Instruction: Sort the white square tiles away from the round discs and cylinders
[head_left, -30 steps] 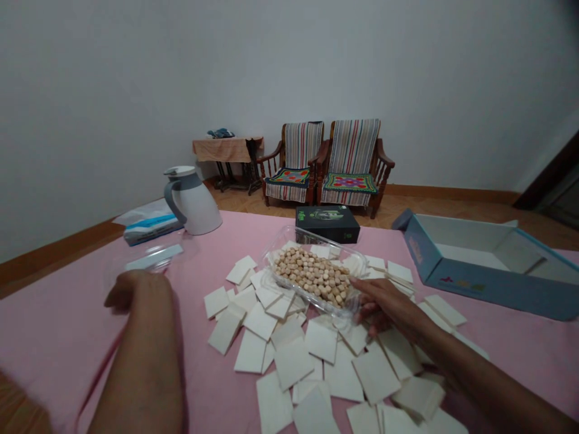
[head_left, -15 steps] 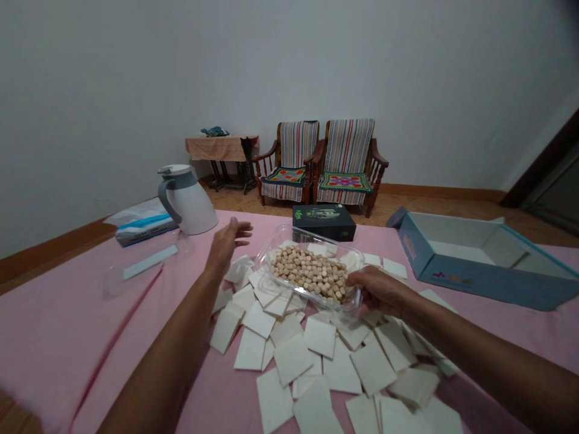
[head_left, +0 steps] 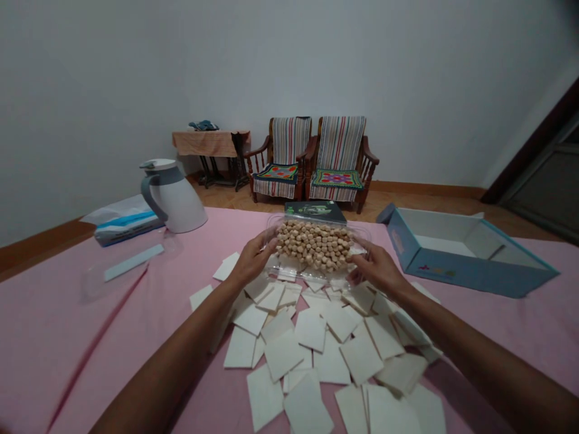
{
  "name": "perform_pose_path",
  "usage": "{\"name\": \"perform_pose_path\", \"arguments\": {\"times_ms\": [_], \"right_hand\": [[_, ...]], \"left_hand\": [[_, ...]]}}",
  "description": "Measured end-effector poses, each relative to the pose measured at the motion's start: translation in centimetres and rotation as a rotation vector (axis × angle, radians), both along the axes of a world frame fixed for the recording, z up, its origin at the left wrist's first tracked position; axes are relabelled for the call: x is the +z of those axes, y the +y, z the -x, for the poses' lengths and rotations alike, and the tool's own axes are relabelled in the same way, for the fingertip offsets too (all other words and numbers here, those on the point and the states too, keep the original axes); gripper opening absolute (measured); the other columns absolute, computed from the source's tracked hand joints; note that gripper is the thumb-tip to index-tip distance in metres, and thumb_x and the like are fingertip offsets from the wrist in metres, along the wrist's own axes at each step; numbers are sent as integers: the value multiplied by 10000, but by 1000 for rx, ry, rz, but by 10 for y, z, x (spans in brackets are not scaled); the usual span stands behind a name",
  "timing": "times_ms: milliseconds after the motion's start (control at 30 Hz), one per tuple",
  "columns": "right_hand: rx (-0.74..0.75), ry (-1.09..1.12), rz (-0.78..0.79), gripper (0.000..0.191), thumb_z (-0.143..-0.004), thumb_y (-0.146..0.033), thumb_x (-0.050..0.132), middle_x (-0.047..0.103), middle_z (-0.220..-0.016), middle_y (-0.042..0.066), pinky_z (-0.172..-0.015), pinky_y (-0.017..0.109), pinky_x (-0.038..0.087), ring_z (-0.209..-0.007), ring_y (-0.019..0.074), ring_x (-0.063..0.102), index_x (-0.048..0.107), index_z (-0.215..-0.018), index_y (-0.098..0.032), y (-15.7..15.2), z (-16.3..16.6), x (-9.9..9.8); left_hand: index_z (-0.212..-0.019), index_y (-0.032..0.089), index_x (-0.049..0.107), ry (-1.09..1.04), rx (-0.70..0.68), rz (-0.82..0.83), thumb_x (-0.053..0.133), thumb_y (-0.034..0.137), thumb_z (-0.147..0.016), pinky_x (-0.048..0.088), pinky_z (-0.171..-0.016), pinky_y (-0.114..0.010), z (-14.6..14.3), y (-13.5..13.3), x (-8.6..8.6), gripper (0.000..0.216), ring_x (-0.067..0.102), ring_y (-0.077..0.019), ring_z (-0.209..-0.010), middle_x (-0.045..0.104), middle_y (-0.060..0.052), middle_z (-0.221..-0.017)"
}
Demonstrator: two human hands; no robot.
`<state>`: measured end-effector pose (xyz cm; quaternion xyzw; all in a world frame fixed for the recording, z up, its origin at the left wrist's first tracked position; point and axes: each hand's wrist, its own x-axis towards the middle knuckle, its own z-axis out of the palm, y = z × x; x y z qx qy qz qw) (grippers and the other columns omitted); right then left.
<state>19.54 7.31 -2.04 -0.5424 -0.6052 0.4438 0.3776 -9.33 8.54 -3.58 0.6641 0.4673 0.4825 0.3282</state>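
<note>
A clear plastic tray (head_left: pixel 316 226) filled with small tan wooden cubes (head_left: pixel 315 242) is lifted off the pink tablecloth (head_left: pixel 54 337). My left hand (head_left: pixel 251 260) grips its left end and my right hand (head_left: pixel 376 271) grips its right end, fingers closed around the rim. Under and in front of the tray lie several pale square tiles (head_left: pixel 316 337), scattered and overlapping. A clear lid (head_left: pixel 129 265) with a white label lies to the left on the cloth.
A white jug with a grey handle (head_left: pixel 174 196) stands at the back left beside a blue and white packet (head_left: pixel 122 220). A dark box (head_left: pixel 314 210) sits behind the tray. An open blue box (head_left: pixel 461 250) lies at the right. Two striped armchairs (head_left: pixel 312 161) stand by the wall.
My left hand left the lid on the cloth, swung right and took hold of the tray's left end. Both hands have lifted the tray and turned it crosswise.
</note>
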Motion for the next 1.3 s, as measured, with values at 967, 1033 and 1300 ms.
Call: {"name": "perform_pose_path", "arguments": {"times_ms": [967, 1033, 1300], "right_hand": [[-166, -383, -643, 567, -867, -250, 419, 735, -844, 71, -616, 275, 493, -605, 185, 646, 453, -1422, -140, -11, 9, -33], [-150, -397, -664, 587, -875, -251, 419, 734, -983, 105, -669, 294, 513, -702, 202, 674, 411, -1451, -137, -14, 9, -33], [-169, -452, -619, 616, -833, -269, 497, 724, -1054, 128, -715, 326, 538, -696, 207, 674, 446, -1424, -102, -16, 10, -27]], "left_hand": [[-1034, 184, 684, -536, 312, 188, 725, 442, -680, 517, -775, -291, -28, -12, -15, 440, 633, -223, -1014, 702, -71, -1065], [-1135, 209, 666, -581, 270, 164, 692, 378, -699, 515, -826, -315, -27, -12, -13, 469, 620, -225, -1063, 695, -67, -1120], [-1185, 211, 657, -646, 235, 140, 680, 340, -708, 510, -886, -336, -27, -13, -19, 494, 624, -227, -1091, 682, -80, -1184]]}}
